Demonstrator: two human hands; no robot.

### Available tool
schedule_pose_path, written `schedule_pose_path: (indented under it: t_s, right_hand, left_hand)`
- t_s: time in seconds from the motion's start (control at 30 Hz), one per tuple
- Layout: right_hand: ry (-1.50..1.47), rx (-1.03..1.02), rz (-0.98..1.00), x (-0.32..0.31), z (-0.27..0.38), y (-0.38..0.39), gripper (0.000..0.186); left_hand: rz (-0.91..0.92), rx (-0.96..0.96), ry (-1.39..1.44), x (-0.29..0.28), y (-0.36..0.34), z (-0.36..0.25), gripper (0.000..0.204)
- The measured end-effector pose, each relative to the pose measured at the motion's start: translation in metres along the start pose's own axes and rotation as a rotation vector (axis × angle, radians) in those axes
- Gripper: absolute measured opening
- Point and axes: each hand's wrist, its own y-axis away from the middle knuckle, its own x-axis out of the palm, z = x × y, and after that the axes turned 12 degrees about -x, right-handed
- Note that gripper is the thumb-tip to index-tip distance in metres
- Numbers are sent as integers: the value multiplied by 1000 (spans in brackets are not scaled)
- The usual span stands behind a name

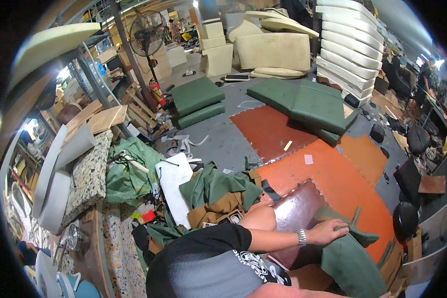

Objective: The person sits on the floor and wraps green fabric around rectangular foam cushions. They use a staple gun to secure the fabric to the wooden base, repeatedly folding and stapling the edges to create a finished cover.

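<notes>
My left hand (327, 232), with a metal-band watch on its wrist, is closed over the upper edge of a green leather-like cover piece (353, 263). The piece hangs down in a curved panel, and a narrow green flap (363, 235) sticks out beyond my fingers. My right forearm (283, 291) runs along the lower edge of the picture toward the bottom of the same piece. Its hand is almost wholly cut off, so its fingers do not show. Beneath my left arm lies a shiny maroon sheet (299, 211) on an orange sheet (333, 174).
Green cushions (303, 102) lie on the floor ahead, and two more green cushions (198, 97) are stacked farther left. Crumpled green and brown fabric (223, 191) is heaped to my left beside a white board (175, 181). Foam blocks (273, 51) stand at the back near a fan (148, 35).
</notes>
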Motion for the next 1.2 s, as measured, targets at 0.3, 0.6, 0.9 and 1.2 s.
schedule_pose_path:
  t_s: [0.3,0.6,0.9,1.2]
  right_hand:
    - [-175,-67,88,62,-60,-36,56]
    - [-229,-32,15,55,-53,-26,54]
    - [-233,-154,-117,21,-23,-8,44]
    - [-163,-60,122,32,-38,-38,53]
  left_hand:
    - [-18,10,-5,0,1,-2,66]
    - [-34,-4,-7,4,-2,1,65]
    - [-9,-8,9,1,0,-1,66]
    - [-33,-19,3,5,-1,-2,62]
